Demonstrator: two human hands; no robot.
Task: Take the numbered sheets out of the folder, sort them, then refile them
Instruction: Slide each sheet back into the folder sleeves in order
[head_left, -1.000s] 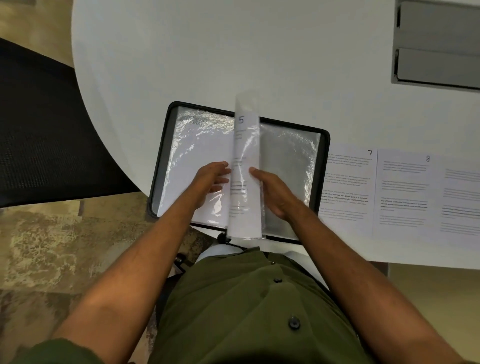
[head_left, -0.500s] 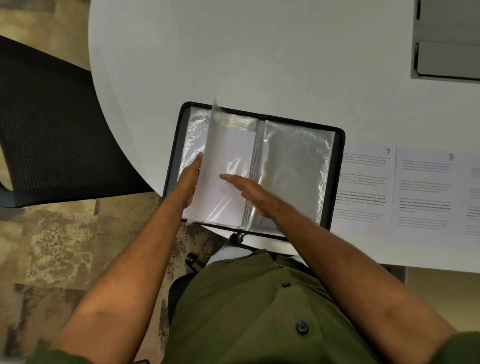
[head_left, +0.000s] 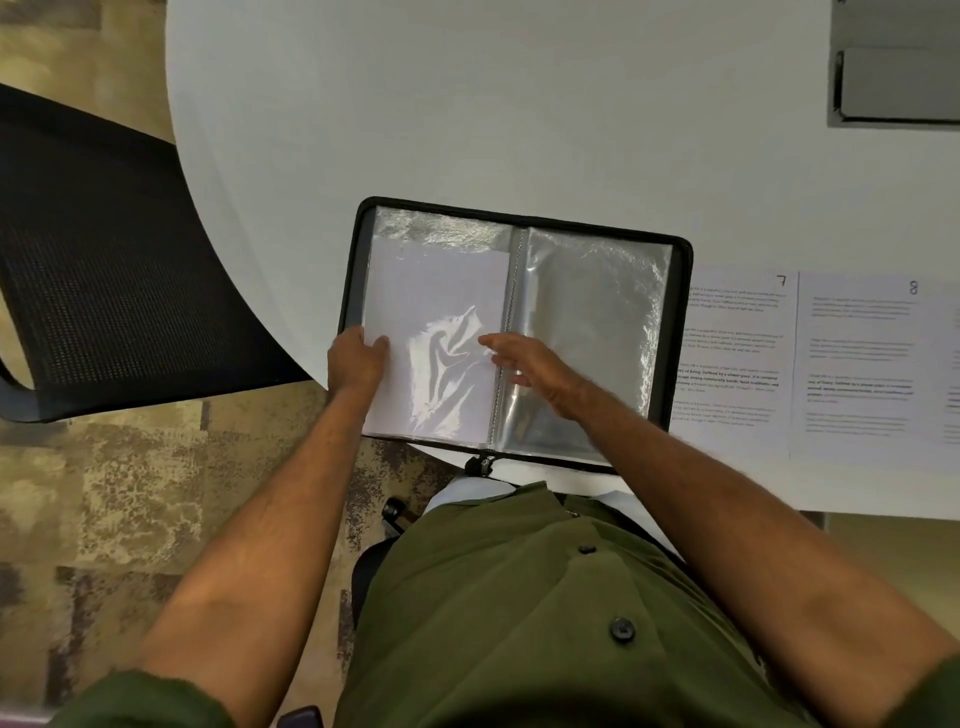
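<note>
A black mesh chair (head_left: 98, 270) stands left of the white worktop (head_left: 467, 104), over patterned carpet (head_left: 130, 493); a grey tray (head_left: 898, 67) sits far right.

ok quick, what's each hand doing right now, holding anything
Left hand: grips the outer edge of the left sleeve page in the folder.
Right hand: open, fingers straight over the spine, holding nothing.

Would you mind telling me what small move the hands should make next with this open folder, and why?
Probably slide the white sheet out of the clear plastic sleeve on the left page of the black zip folder. The left hand already grips that sleeve's outer edge, the right hand hovers open by the spine, and the right-hand sleeve looks empty.
</note>
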